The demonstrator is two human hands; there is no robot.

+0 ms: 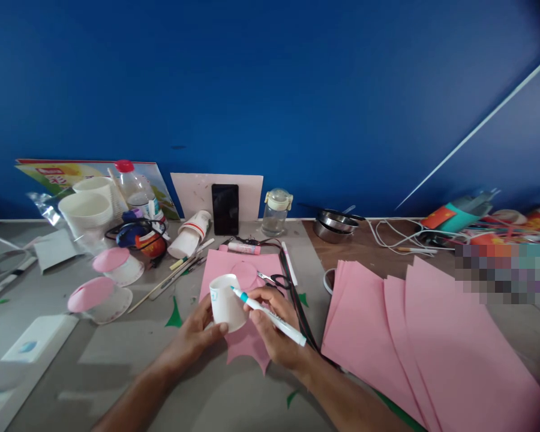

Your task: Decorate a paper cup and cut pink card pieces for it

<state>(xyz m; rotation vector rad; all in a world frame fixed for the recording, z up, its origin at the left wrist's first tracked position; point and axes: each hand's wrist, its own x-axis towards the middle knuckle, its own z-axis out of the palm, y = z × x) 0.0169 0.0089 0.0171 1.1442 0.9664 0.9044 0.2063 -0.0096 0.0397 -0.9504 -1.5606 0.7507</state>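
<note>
My left hand [200, 329] is closed around the lower left side of a white paper cup [227, 309]. Near the cup's rim, on its left, is a small blue-green drawn mark. In my right hand [276, 327] is a white marker [279, 322] with a blue-green tip, pointed at the cup's upper right side; whether the tip touches it I cannot tell. Beneath lies pink paper [247, 351] with curved cut edges, with a pink paper circle [244, 274] behind the cup. Black-handled scissors [276, 280] rest just beyond my right hand.
Two cups with pink tops [117, 266] lie to the left, near stacked paper cups [86, 210]. Pink sheets [364, 318] cover the right side. A black phone [225, 210], a glass jar [276, 213] and metal bowls [335, 227] stand along the back. Green paper scraps [174, 315] are scattered about.
</note>
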